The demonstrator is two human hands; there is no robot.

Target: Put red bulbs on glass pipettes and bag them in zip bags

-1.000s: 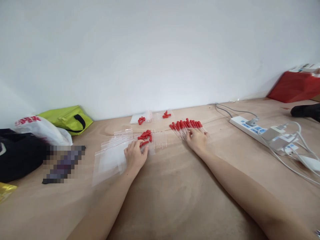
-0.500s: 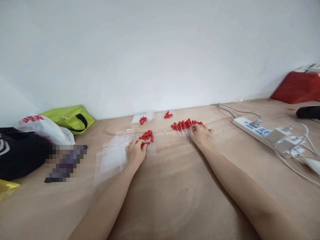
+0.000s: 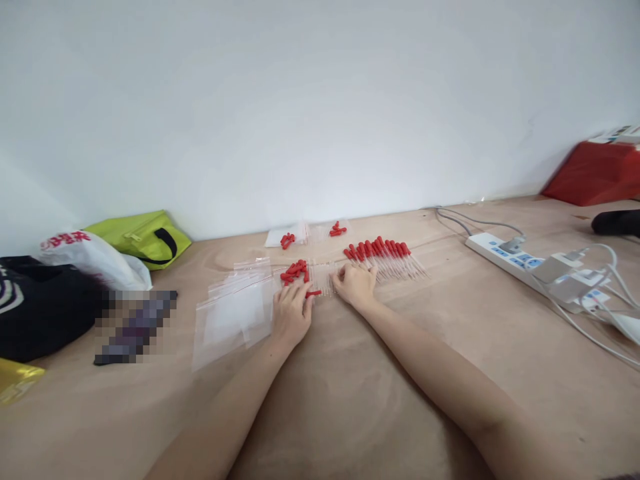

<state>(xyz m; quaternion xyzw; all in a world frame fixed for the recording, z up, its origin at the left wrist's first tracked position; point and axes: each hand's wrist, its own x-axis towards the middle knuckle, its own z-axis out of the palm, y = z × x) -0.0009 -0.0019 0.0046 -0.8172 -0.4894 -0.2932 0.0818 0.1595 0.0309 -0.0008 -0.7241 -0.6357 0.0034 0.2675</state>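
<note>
In the head view my left hand (image 3: 291,313) pinches a red rubber dropper bulb (image 3: 313,293) that points right. Just beyond this hand lies a pile of loose red bulbs (image 3: 295,272) on a clear bag. My right hand (image 3: 356,283) is closed at the right end of a row of thin clear dropper tubes (image 3: 324,275); whatever its fingertips hold is hidden. Behind and right of it, droppers with red bulbs fitted (image 3: 383,248) lie side by side, tubes toward me.
Flat zip bags (image 3: 233,313) overlap at left. Smaller red-bulb groups (image 3: 287,241) (image 3: 338,229) lie near the wall. A white power strip (image 3: 505,257) with cables and chargers is on the right. A green pouch (image 3: 137,237), white plastic bag (image 3: 95,260) and black bag (image 3: 45,307) stand left.
My right hand has moved left from the fitted droppers to the loose tubes, uncovering the row's right end. My left hand has shifted right with the red bulb, away from the pile.
</note>
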